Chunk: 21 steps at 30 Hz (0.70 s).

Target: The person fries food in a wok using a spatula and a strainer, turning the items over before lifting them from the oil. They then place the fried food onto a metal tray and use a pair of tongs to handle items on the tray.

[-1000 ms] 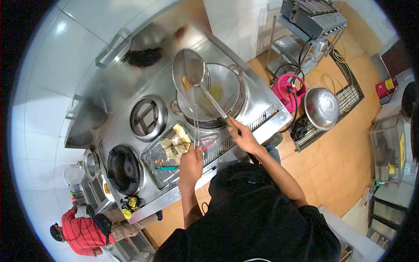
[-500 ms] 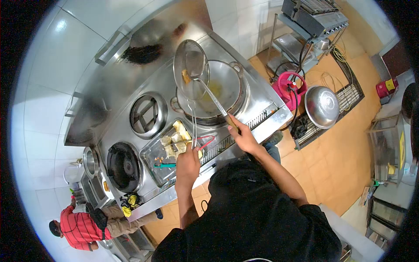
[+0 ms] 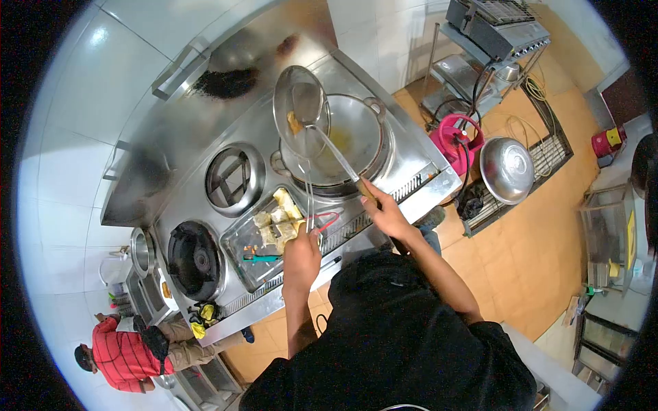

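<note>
My left hand point(image 3: 301, 259) is closed around the thin wire handle of a strainer point(image 3: 317, 147), whose round mesh bowl is raised and tilted over the left side of a wide wok point(image 3: 356, 133). A browned piece of food point(image 3: 294, 123) sits in the mesh. In my right hand point(image 3: 389, 216) is the wooden handle of a metal turner point(image 3: 339, 156), its broad head inside the strainer, close beside the food. Yellowish liquid shows at the wok's bottom. Below the left wok handle, a clear tray point(image 3: 255, 279) holds several pale wrapped pieces point(image 3: 279, 218) and a teal-handled tool point(image 3: 262, 258).
Left of the wok are a burner ring point(image 3: 234, 179) and a black burner point(image 3: 194, 260). A pink gas cylinder point(image 3: 454, 140) and an upturned metal bowl point(image 3: 507, 170) stand at right. A person in a red shirt point(image 3: 127, 353) stands lower left.
The view has shifted slightly. Both hands keep their holds, and the strainer and turner stay nearly in place over the wok. The person in red has moved an arm a little.
</note>
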### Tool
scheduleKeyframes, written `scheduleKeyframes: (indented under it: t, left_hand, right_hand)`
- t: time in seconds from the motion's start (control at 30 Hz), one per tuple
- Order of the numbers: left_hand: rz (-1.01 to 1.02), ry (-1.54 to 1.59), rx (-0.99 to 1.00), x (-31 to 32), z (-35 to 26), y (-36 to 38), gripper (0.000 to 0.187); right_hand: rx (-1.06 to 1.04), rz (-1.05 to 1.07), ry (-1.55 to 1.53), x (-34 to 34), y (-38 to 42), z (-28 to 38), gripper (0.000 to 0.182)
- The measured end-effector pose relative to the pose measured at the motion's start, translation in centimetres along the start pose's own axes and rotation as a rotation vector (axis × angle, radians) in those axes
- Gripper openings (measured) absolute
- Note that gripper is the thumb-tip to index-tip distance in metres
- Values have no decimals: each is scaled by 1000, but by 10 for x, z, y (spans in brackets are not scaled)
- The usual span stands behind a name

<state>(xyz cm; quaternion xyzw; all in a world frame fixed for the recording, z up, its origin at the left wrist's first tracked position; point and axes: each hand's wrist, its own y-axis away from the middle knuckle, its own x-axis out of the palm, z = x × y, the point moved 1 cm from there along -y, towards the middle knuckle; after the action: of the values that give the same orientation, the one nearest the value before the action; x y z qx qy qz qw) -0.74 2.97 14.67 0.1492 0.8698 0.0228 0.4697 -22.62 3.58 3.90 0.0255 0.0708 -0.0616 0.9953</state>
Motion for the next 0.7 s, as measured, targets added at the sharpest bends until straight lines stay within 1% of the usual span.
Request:
scheduleKeyframes:
  t: [0.07, 0.13, 0.17, 0.2, 0.27, 0.33, 0.4, 0.43, 0.5, 0.6, 0.67, 0.7]
  left_hand:
    - [-24, -15, -28, 2, -2, -1, 22]
    - [-14, -46, -11, 11, 7, -7, 24]
    - [35, -60, -74, 7, -1, -8, 26]
    - [36, -61, -65, 8, -1, -10, 26]
    - [134, -123, -122, 12, 5, -10, 28]
    - [115, -127, -96, 14, 6, -9, 28]
    - [50, -52, -53, 9, 2, -6, 26]
    - [53, -52, -61, 9, 3, -5, 26]
    - [-53, -39, 58, 7, 4, -5, 22]
    - [-39, -76, 3, 13, 7, -11, 23]
    - [-32, -81, -5, 16, 9, -12, 24]
    - [-18, -90, -19, 18, 10, -13, 25]
  right_hand:
    - [24, 11, 0, -2, 0, -2, 55]
    - [153, 31, -63, -2, 3, -10, 51]
    - [50, 1, 13, -2, 3, -14, 51]
    - [48, -8, 14, -2, 5, -18, 51]
    - [136, 46, 11, -3, 8, -22, 51]
    - [132, 36, 25, -3, 9, -18, 51]
    - [112, 26, -4, -3, 8, -11, 51]
    - [57, -6, 26, -1, 6, -18, 52]
    - [43, -11, 6, 0, 3, -6, 52]
    - [31, -11, -37, 1, -2, -3, 54]
    - [103, 14, 12, 0, 1, -8, 54]
    - [94, 30, 17, -2, 3, -13, 54]
